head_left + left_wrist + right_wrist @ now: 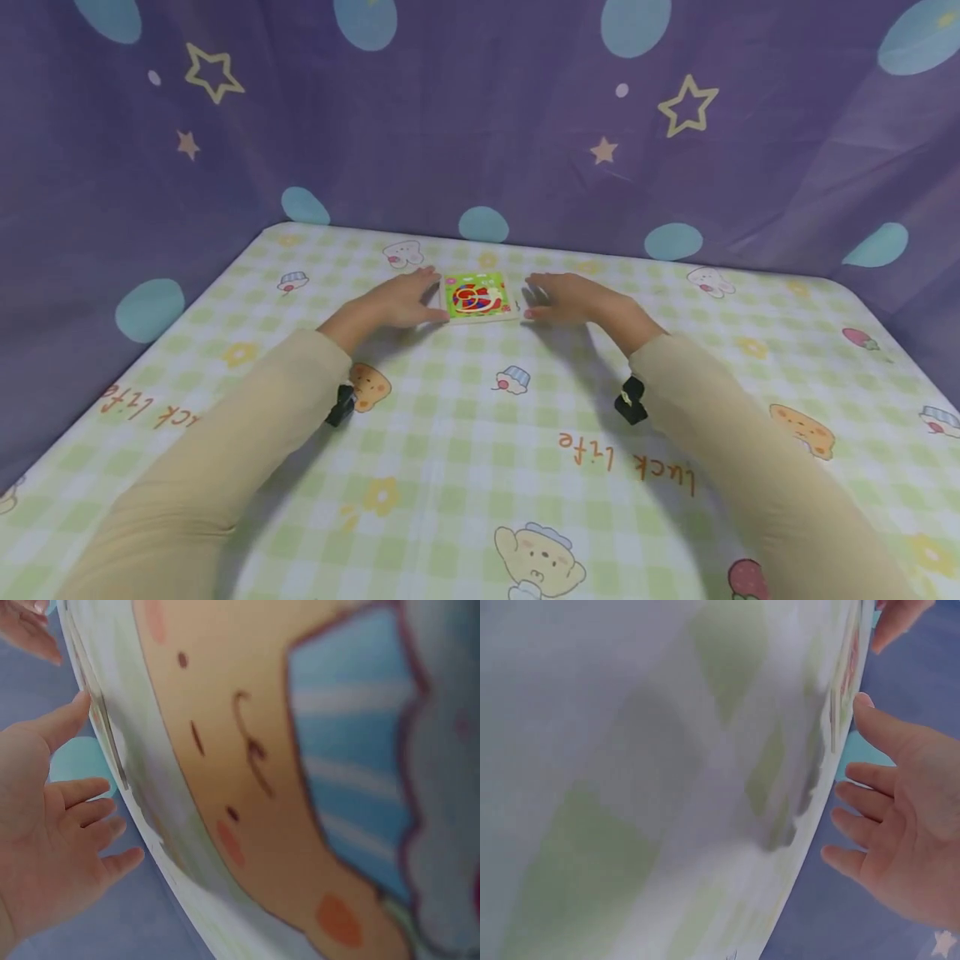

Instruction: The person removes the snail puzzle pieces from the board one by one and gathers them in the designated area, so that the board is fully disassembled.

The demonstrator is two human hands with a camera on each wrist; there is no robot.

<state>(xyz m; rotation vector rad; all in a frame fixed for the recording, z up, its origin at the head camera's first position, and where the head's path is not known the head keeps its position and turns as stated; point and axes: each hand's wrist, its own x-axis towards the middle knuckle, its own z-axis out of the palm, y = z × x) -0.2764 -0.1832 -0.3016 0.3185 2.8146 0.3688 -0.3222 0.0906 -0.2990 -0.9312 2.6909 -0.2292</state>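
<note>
A small flat square board (480, 297) with a green picture and a red, blue and yellow round figure, like a wooden picture puzzle, lies on the table. At its left edge is my left hand (401, 298), fingers extended, the thumb tip at the board's near left corner; whether it touches cannot be told. My right hand (572, 298) is just past the right edge, a small gap between its fingers and the board. In the left wrist view the left palm (52, 840) faces the board with fingers spread. The right wrist view shows the right hand (922, 817) likewise spread, holding nothing.
A green-and-white checked tablecloth (450, 450) with printed cartoons covers the table. Behind it hangs a purple curtain (480, 125) with stars and blue ovals. Black wrist cameras (632, 402) are strapped beneath both sleeves.
</note>
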